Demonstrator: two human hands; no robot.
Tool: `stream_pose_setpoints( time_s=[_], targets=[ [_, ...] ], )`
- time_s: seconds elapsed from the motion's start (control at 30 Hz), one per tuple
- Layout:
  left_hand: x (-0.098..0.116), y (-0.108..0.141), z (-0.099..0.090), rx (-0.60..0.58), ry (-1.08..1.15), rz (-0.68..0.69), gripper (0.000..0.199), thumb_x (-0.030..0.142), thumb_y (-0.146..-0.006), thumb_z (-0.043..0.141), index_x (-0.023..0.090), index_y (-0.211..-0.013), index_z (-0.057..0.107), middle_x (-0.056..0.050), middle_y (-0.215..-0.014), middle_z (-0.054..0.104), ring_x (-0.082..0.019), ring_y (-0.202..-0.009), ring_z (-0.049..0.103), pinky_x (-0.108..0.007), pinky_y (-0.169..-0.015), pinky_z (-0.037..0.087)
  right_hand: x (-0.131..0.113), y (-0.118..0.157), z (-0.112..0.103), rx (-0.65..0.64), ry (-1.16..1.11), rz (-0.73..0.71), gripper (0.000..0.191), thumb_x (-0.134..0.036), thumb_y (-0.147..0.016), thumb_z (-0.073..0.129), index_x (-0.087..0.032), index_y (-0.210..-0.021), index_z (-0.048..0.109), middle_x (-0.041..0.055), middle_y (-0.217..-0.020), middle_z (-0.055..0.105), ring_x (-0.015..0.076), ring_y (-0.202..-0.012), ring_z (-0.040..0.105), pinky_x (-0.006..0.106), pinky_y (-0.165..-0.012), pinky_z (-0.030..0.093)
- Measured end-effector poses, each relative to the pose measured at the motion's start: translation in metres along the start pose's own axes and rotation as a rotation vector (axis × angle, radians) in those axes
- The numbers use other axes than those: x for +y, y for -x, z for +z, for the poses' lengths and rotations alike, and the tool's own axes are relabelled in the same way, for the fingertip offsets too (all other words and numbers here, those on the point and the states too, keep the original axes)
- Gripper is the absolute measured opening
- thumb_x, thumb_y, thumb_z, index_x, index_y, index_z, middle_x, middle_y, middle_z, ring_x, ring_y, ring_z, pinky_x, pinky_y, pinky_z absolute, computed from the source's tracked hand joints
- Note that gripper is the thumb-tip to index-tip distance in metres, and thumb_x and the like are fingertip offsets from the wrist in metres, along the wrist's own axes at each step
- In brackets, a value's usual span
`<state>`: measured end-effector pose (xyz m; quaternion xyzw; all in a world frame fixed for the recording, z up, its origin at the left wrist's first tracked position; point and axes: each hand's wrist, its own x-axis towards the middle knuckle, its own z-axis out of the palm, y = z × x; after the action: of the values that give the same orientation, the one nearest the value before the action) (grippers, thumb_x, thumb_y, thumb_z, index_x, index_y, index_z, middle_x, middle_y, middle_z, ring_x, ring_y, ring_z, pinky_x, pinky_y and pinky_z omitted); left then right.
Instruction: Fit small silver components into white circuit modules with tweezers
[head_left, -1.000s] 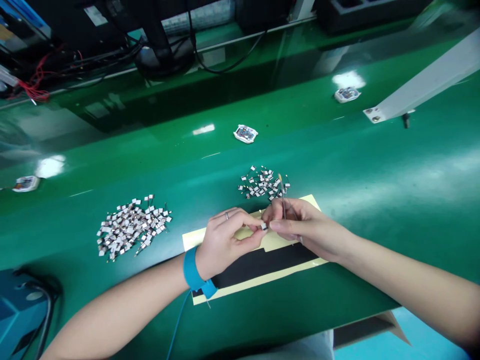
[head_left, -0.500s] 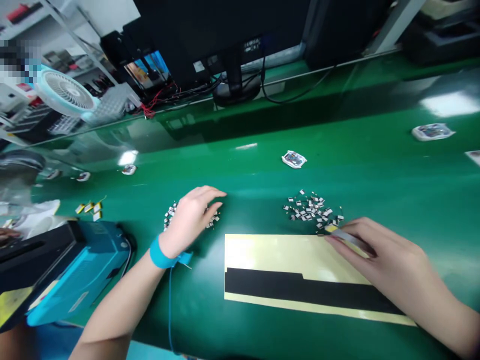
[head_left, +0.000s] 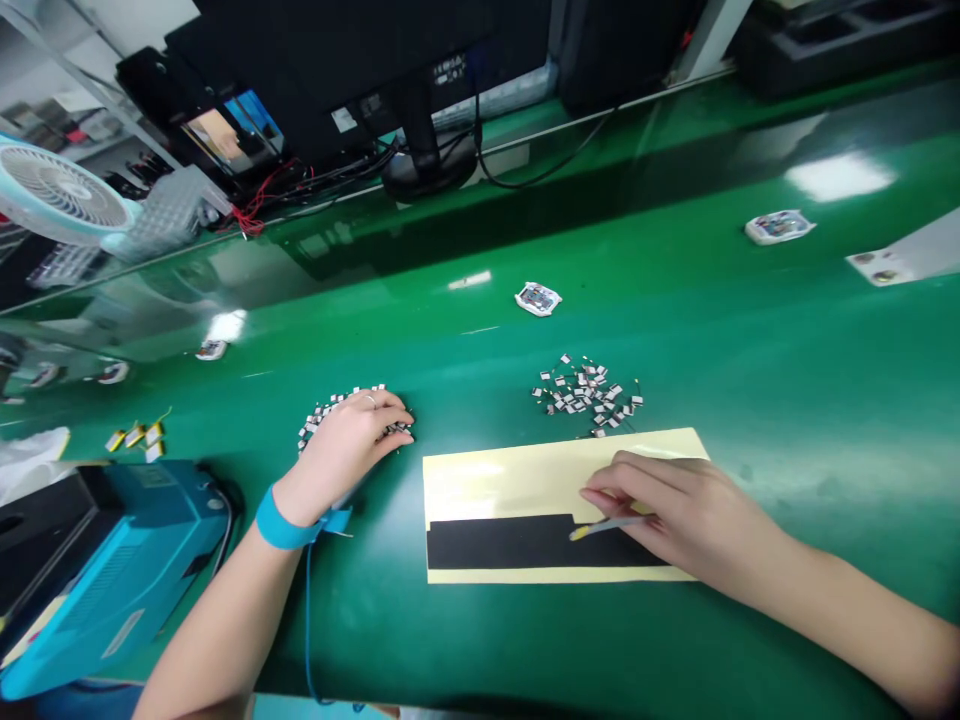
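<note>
My left hand, with a blue wrist strap, rests over a pile of small silvery parts with short leads. Its thumb and forefinger are slightly apart, and a few parts show between them. In my right hand is a slim grey tool with a yellow tip; its exact kind is unclear. The tip points left over a black strip on a pale yellow sheet. Behind the sheet lies a second pile of the small parts.
White-cased circuit boards stand along the green bench. At left are a blue machine, yellow-wrapped cells and a fan. A monitor stand with cables is at the back. A white strip lies far right.
My right hand has moved from the right-hand pile to over the black strip, with the tool in it. My left hand has lowered onto its pile, thumb and forefinger closer. The view has shifted right.
</note>
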<state>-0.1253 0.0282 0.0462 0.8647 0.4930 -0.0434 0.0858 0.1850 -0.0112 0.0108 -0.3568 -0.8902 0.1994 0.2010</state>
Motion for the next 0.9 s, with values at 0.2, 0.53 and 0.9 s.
stream_pose_setpoints(
  time_s=[0.2,0.53,0.9],
  targets=[
    [-0.005,0.0,0.0,-0.049,-0.01,0.063,0.015,0.022,-0.082,0.044,0.02,-0.078,0.058,-0.003,-0.091,0.059,-0.019,-0.082,0.054,-0.033,-0.075,0.041,-0.002,0.001,0.0,0.0,0.016,-0.019,0.013,-0.016,-0.083,0.04,-0.018,-0.072,0.046,-0.0003,-0.06,0.053,0.0102,-0.047,0.046,0.023,-0.047,0.032],
    [0.006,0.001,-0.012,0.097,0.238,0.031,0.015,0.028,-0.082,0.043,0.018,-0.082,0.055,-0.003,-0.081,0.062,-0.016,-0.075,0.056,-0.028,-0.071,0.043,-0.007,0.004,-0.004,-0.131,-0.093,0.007,0.013,-0.009,-0.079,0.043,-0.019,-0.081,0.05,-0.0013,-0.062,0.058,0.0115,-0.05,0.051,0.024,-0.048,0.032],
    [0.023,-0.001,-0.006,0.126,0.275,-0.024,0.014,0.028,-0.08,0.048,0.018,-0.086,0.056,-0.002,-0.085,0.061,-0.014,-0.077,0.056,-0.026,-0.072,0.045,-0.011,0.006,0.001,-0.22,0.155,-0.06,0.013,-0.014,-0.077,0.048,-0.017,-0.088,0.053,0.0025,-0.076,0.058,0.0128,-0.059,0.056,0.023,-0.05,0.037]
  ],
)
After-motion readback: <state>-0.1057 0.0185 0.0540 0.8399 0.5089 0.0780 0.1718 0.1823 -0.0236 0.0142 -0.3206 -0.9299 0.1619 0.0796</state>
